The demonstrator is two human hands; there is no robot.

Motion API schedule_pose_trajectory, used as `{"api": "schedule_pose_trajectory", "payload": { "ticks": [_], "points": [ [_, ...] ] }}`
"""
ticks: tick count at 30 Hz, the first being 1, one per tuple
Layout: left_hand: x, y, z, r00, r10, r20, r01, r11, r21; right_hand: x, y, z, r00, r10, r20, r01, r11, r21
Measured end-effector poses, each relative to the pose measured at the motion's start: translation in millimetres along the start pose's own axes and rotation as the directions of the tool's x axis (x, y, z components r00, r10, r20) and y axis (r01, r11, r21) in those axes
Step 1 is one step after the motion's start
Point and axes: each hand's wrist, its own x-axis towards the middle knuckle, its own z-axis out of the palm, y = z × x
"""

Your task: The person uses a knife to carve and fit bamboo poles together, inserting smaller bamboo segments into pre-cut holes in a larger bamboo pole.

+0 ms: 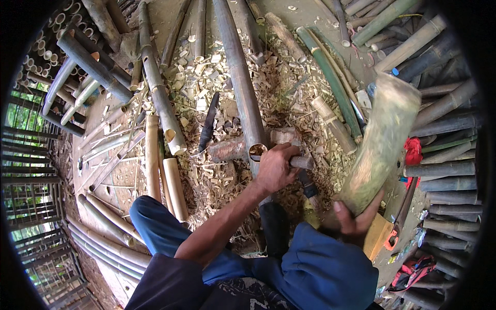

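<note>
My left hand (277, 169) is closed around a tool with a round wooden handle (302, 162). The working end is hidden by the fist, at the near end of a long dark bamboo pole (242, 82). A cut opening (257, 151) shows in that pole right beside my knuckles. The pole rests across a short rough log (227, 150). On the right, a thick wooden club (385, 139) stands tilted upward, blurred at its upper end. My right hand (355, 219) is wrapped around its lower end, thumb and fingers partly visible.
Wood chips (227, 181) cover the ground. A dark-wrapped knife (209, 121) lies left of the pole. A notched bamboo pole (163, 106) is farther left, a green bamboo length (333, 80) right. Stacked bamboo (449, 168) lines the right side. An orange-handled saw (391, 238) lies near my right hand.
</note>
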Motion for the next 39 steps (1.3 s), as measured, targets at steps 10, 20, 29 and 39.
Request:
{"api": "schedule_pose_trajectory", "payload": {
  "ticks": [10, 20, 29, 39],
  "points": [
    [84.7, -38.7, -39.9, 0.871, -0.319, 0.374, 0.444, 0.837, -0.320, 14.8, 31.5, -3.3, 0.968, 0.084, 0.235, -0.061, 0.992, -0.106],
    [106.0, -59.1, -23.0, 0.776, -0.153, 0.612, 0.309, 0.938, -0.158, 41.6, 7.8, -6.2, 0.998, 0.069, -0.006, -0.069, 0.997, -0.031],
    [84.3, -71.8, -32.7, 0.893, 0.011, 0.451, 0.021, 0.998, -0.066, 81.8, -15.4, 15.7, 0.911, 0.067, 0.408, 0.106, 0.916, -0.387],
    [3.5, -50.3, -73.3, 0.645, -0.606, -0.466, 0.048, 0.640, -0.766, 84.6, -47.1, 29.9, 0.894, -0.207, 0.397, 0.360, 0.860, -0.362]
  ]
}}
